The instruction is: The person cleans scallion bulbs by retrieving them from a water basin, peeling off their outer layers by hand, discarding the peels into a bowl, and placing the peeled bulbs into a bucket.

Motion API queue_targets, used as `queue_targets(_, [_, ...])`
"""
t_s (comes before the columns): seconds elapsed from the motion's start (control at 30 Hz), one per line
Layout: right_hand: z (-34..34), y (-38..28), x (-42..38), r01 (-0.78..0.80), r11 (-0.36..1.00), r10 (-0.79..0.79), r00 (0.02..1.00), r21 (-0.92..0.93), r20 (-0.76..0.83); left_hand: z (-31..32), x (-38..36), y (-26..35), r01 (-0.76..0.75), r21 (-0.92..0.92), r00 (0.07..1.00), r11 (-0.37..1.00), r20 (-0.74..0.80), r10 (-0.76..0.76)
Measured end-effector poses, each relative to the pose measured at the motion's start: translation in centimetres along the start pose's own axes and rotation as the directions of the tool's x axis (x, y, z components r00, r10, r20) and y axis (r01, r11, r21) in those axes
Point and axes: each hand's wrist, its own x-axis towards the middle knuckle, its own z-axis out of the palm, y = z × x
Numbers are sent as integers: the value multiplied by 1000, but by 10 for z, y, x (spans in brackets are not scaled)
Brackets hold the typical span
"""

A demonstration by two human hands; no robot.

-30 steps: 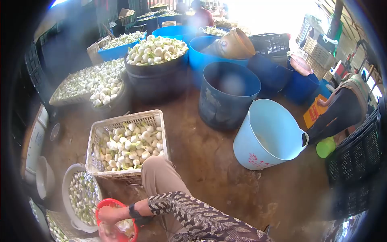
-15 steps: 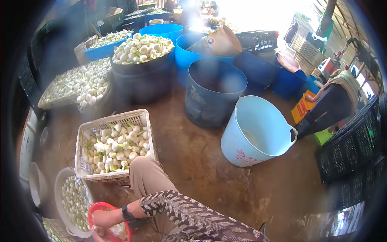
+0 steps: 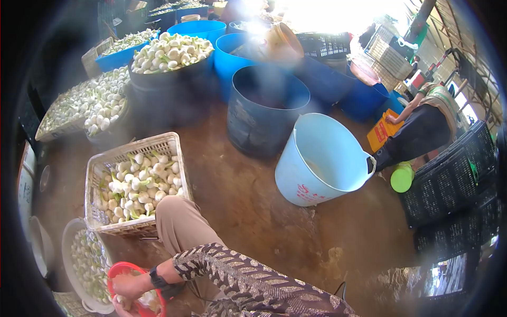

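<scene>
My right hand (image 3: 127, 285), with a dark wristband and a patterned sleeve, reaches across my knee into a red bowl (image 3: 117, 269) at the lower left. The bowl holds small white bulbs. Part of my left hand (image 3: 119, 307) shows at the bowl's near edge, cut off by the frame. The fingers of both hands are down among the bulbs, and their grip is hidden. Just beyond the bowl stand a white basin (image 3: 67, 248) of bulbs and a white lattice crate (image 3: 158, 141) full of bulbs with green stems.
A tilted light blue bucket (image 3: 296, 174) and a dark blue barrel (image 3: 248, 127) stand on the wet brown floor ahead. Tubs and trays heaped with bulbs (image 3: 169, 53) line the back left. Another person (image 3: 422, 132) bends over at the right beside black crates (image 3: 449, 179).
The view has swung right and down, so everything sits further left and higher in the frame. My right hand stays in the red bowl.
</scene>
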Motion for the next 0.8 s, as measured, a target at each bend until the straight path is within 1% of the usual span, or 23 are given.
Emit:
queue_targets(0.03, [-4,-3,-1,-5,1000,5,1000,3,-4,-4,2,-10,68,-98,997,993,32,-65])
queue_targets(0.07, [-2,0,1,-66,998,66,997,-14,-26,-5,4,-11,138,-194,990,971,68,-127])
queue_targets(0.1, [1,1,4,-127,992,125,991,-28,-47,-6,6,-12,170,-238,985,956,75,-156])
queue_targets(0.13, [2,5,8,-125,992,124,991,-27,-44,-5,6,-15,174,-250,984,953,72,-161])
queue_targets(0.17, [-1,8,12,-202,963,204,979,180,7,-6,4,-14,186,-260,982,947,71,-173])
queue_targets(0.2, [-3,12,15,-281,884,274,959,374,73,-4,5,-13,183,-252,983,950,68,-171])
queue_targets(0.23, [-7,19,16,-323,747,268,946,581,181,-3,4,-13,183,-252,983,950,66,-172])
queue_targets(0.27, [-6,21,15,-327,746,274,945,580,181,-4,4,-12,184,-257,983,949,65,-173])
queue_targets(0.33, [-1,21,13,-148,828,123,989,540,82,-5,6,-13,183,-252,983,950,68,-172])
queue_targets(0.37, [4,23,12,-152,775,156,987,613,48,-5,7,-14,180,-250,983,951,66,-169])
queue_targets(0.4, [16,28,12,-155,776,159,986,612,48,-5,8,-16,174,-243,985,954,63,-163])
queue_targets(0.47, [30,31,15,-243,525,231,963,815,139,-6,8,-18,159,-226,987,961,52,-151])
queue_targets(0.5, [30,31,16,-245,526,230,963,814,141,-5,9,-18,149,-214,989,965,43,-143])
queue_targets(0.57, [28,28,18,-184,672,204,977,717,60,-7,10,-21,143,-221,990,965,41,-137])
queue_targets(0.6, [26,27,18,-184,674,204,977,716,60,-8,10,-21,140,-220,990,965,39,-135])
queue_targets(0.67, [16,24,21,-124,822,181,982,556,-49,-10,13,-21,139,-227,990,964,32,-136])
queue_targets(0.7, [10,24,18,-85,856,123,991,510,-43,-11,13,-21,137,-224,991,965,28,-134])
queue_targets(0.73, [6,20,16,-86,858,125,991,507,-44,-11,13,-21,135,-219,991,966,29,-132])
queue_targets(0.8, [0,14,16,-170,913,234,963,371,-134,-10,12,-22,122,-201,993,972,16,-121])
